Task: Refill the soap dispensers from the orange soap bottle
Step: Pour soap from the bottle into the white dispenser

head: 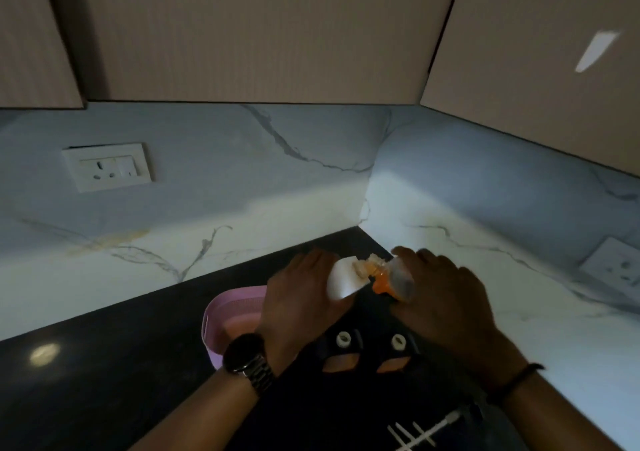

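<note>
The orange soap bottle (391, 282) lies tilted on its side above the dark counter (104, 364), its mouth pointing left; my right hand (440, 298) is wrapped around its body. My left hand (301, 294) holds a white object (341, 279) against the bottle's mouth; I cannot tell what it is. A pale, lumpy bit (367, 264) shows where the two meet. Below my hands stand two dark soap dispensers with open white necks, one on the left (344, 339) and one on the right (398, 341); both have orange windows lower on their fronts.
A pink basket (228, 312) sits on the counter left of the dispensers, partly under my left wrist. Marble backsplash walls meet in a corner behind. Wall sockets are at the left (107, 166) and far right (620, 267). Cabinets hang overhead.
</note>
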{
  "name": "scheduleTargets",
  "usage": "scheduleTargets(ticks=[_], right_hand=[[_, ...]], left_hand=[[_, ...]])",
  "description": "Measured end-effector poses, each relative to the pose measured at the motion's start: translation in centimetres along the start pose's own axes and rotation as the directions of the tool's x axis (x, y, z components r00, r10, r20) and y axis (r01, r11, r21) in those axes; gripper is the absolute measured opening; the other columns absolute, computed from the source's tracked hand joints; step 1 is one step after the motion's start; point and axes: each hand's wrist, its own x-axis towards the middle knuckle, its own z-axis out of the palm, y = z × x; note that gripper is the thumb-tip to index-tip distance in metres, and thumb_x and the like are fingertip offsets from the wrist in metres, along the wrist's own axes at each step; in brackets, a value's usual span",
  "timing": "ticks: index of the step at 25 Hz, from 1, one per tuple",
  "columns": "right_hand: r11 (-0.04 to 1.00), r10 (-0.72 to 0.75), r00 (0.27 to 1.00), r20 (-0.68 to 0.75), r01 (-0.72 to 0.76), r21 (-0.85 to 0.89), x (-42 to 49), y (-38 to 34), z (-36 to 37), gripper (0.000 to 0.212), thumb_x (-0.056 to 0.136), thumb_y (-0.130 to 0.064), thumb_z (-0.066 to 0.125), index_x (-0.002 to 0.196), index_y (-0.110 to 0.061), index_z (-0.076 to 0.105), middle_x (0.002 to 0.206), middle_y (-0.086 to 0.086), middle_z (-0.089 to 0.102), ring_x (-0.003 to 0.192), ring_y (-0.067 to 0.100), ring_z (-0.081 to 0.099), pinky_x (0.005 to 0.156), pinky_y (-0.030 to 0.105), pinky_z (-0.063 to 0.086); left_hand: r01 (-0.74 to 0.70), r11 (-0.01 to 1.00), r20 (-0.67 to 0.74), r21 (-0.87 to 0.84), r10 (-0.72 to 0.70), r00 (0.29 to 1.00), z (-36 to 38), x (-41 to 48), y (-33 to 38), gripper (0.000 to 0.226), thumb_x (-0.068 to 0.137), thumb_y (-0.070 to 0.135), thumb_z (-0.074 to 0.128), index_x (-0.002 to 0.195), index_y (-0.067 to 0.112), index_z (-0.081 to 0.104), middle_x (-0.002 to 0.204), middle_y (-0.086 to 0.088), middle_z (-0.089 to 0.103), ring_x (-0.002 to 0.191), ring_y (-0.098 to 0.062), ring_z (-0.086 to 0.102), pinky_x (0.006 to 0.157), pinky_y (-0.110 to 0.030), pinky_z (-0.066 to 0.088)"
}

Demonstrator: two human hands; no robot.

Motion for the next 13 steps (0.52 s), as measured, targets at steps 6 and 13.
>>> scheduleTargets(ticks=[6,13], right_hand=[[0.942,0.311,0.949,0.047,-0.315,0.116,-4.5,1.3,7.5,0.07,0.072,-0.054,0.061,0.135,-0.033,0.039,0.124,-0.005,0.058,0.11,0.02,0.058,0.086,0.04,0.05],[0.7,0.292,0.899,0.327,-0.434,0.567,-10.3,6.1,11.1,0.044,0.08,-0.057,0.067,0.117,-0.047,0.045,0.117,-0.02,0.053,0.101,-0.002,0.055,0.087,0.029,0.05]], left_hand=[[0.09,0.995,0.151,-0.038,-0.083,0.985,4.5,-2.2,1.0,0.059,0.077,0.066,0.066,0.128,0.04,0.048,0.121,0.018,0.055,0.108,-0.004,0.053,0.084,-0.025,0.043],[0.253,0.961,0.36,-0.108,-0.2,0.911,11.7,-6.8,-0.2,0.059,0.069,0.075,0.059,0.117,0.041,0.058,0.11,0.022,0.061,0.102,0.0,0.057,0.089,-0.033,0.052]])
